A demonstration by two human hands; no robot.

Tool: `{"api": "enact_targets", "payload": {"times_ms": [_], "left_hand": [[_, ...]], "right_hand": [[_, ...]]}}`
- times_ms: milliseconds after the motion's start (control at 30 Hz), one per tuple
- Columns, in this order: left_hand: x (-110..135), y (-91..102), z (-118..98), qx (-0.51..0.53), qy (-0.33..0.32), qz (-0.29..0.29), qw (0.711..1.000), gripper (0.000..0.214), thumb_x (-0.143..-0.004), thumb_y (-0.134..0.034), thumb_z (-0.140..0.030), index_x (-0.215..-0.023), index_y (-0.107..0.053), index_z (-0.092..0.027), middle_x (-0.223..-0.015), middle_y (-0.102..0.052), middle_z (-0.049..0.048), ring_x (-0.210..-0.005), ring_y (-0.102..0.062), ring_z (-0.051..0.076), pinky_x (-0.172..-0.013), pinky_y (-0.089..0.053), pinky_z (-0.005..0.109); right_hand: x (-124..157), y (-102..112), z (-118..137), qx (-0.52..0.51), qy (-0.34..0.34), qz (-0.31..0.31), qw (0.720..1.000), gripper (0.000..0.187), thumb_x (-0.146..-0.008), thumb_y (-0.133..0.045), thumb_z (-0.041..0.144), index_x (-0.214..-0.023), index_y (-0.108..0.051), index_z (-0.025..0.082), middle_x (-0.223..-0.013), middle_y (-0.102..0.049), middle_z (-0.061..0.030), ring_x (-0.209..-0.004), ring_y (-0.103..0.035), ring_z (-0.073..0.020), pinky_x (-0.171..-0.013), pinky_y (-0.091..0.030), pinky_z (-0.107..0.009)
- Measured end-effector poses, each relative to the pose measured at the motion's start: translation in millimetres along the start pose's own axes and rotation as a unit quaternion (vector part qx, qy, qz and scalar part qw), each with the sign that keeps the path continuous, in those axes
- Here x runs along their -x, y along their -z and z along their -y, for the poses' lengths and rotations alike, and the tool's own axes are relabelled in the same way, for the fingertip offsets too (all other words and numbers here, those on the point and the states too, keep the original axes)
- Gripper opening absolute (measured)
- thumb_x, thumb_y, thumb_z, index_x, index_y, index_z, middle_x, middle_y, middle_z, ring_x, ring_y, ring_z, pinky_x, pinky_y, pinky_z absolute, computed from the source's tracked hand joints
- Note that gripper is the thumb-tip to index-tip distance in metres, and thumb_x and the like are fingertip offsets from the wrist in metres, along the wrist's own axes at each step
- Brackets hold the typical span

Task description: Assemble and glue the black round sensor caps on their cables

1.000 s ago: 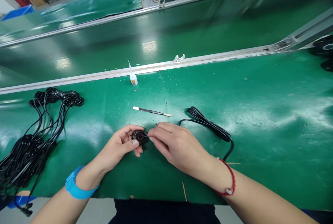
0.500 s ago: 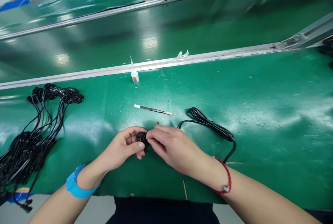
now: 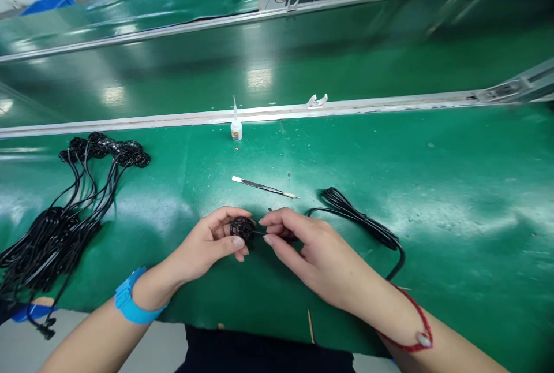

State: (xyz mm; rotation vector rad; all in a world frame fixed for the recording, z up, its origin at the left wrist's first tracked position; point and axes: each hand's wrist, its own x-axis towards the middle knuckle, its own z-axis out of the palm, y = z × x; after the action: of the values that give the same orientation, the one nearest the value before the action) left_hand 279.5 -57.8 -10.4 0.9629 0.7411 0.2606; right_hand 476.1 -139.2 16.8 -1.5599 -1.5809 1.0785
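My left hand (image 3: pixel 206 244) pinches a small round black part (image 3: pixel 242 227) between thumb and fingers, just above the green table mat. My right hand (image 3: pixel 309 249) is right beside it, fingers pinched on the thin wire where it leaves the part. The black cable (image 3: pixel 361 222) runs from under my right hand to a bundled coil on the mat, then curves back toward my right wrist. A blue band circles my left wrist and a red cord my right.
Slim tweezers (image 3: pixel 264 187) lie just beyond my hands. A small glue bottle (image 3: pixel 236 128) stands by the metal rail (image 3: pixel 389 104), with a white clip (image 3: pixel 317 100) on it. Several black cables with round ends (image 3: pixel 64 211) are heaped at the left. A conveyor belt runs behind.
My right hand slid a little to the right off the round part, which now shows between the two hands. The view shifted slightly.
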Motion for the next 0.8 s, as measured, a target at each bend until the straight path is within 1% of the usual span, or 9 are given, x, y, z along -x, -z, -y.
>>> {"api": "enact_targets", "payload": {"times_ms": [100, 200, 300, 400, 633, 733, 800], "left_hand": [[0.6, -0.4, -1.8, -0.012, -0.002, -0.001, 1.000, 0.041, -0.078, -0.074, -0.031, -0.112, -0.057, -0.015, -0.074, -0.067, 0.0023, -0.064, -0.064, 0.013, -0.065, -0.051, 0.027], [0.8, -1.4, -2.8, -0.018, -0.001, -0.003, 1.000, 0.042, -0.078, -0.074, -0.032, -0.112, -0.056, -0.015, -0.074, -0.067, 0.0022, -0.064, -0.064, 0.014, -0.065, -0.051, 0.027], [0.5, -2.8, -2.5, -0.025, 0.002, -0.009, 1.000, 0.042, -0.077, -0.075, -0.031, -0.111, -0.056, -0.015, -0.074, -0.066, 0.0016, -0.064, -0.063, 0.013, -0.065, -0.051, 0.027], [0.0, -3.9, -1.1, -0.029, 0.005, -0.019, 0.999, 0.042, -0.076, -0.076, -0.030, -0.111, -0.057, -0.015, -0.075, -0.064, 0.0010, -0.063, -0.062, 0.012, -0.063, -0.051, 0.026], [0.4, -4.0, 1.3, -0.043, 0.004, -0.015, 0.999, 0.042, -0.077, -0.073, -0.029, -0.114, -0.057, -0.016, -0.080, -0.061, 0.0015, -0.066, -0.060, 0.013, -0.065, -0.051, 0.027], [1.5, -3.1, 1.1, -0.066, 0.011, -0.013, 0.998, 0.042, -0.079, -0.071, -0.028, -0.117, -0.057, -0.017, -0.081, -0.061, 0.0021, -0.069, -0.059, 0.014, -0.067, -0.050, 0.028], [2.6, -2.0, 1.5, -0.086, 0.011, -0.010, 0.996, 0.042, -0.081, -0.068, -0.027, -0.121, -0.057, -0.018, -0.086, -0.063, 0.0034, -0.071, -0.058, 0.014, -0.068, -0.049, 0.028]], "right_hand": [[-1.4, -1.1, -0.7, 0.032, 0.001, -0.005, 0.999, 0.012, -0.088, -0.055, 0.011, -0.093, -0.060, 0.021, -0.082, -0.069, 0.0000, -0.067, -0.064, -0.0137, -0.056, -0.046, -0.023], [-3.1, -2.3, -1.7, 0.073, 0.016, -0.015, 0.997, 0.012, -0.087, -0.056, 0.010, -0.083, -0.060, 0.021, -0.075, -0.066, 0.0014, -0.062, -0.060, -0.0133, -0.054, -0.042, -0.023], [-4.0, -5.8, -3.0, 0.084, 0.018, -0.022, 0.996, 0.015, -0.085, -0.054, 0.008, -0.077, -0.057, 0.021, -0.067, -0.061, 0.0029, -0.058, -0.057, -0.0125, -0.051, -0.038, -0.022], [-3.6, -11.1, -4.7, 0.088, 0.017, -0.027, 0.996, 0.016, -0.083, -0.055, 0.007, -0.076, -0.056, 0.021, -0.062, -0.057, 0.0041, -0.054, -0.053, -0.0117, -0.050, -0.036, -0.022], [-2.8, -19.9, -7.3, 0.090, 0.036, -0.037, 0.995, 0.016, -0.080, -0.053, 0.006, -0.073, -0.051, 0.020, -0.061, -0.055, 0.0048, -0.051, -0.049, -0.0103, -0.049, -0.034, -0.022], [-2.7, -20.6, -6.6, 0.077, 0.026, -0.028, 0.996, 0.016, -0.080, -0.053, 0.006, -0.073, -0.052, 0.020, -0.061, -0.054, 0.0050, -0.049, -0.048, -0.0101, -0.048, -0.033, -0.022], [-2.6, -20.6, -6.1, 0.067, 0.017, -0.023, 0.997, 0.016, -0.081, -0.052, 0.006, -0.073, -0.052, 0.020, -0.061, -0.054, 0.0051, -0.048, -0.048, -0.0099, -0.048, -0.033, -0.022]]}}
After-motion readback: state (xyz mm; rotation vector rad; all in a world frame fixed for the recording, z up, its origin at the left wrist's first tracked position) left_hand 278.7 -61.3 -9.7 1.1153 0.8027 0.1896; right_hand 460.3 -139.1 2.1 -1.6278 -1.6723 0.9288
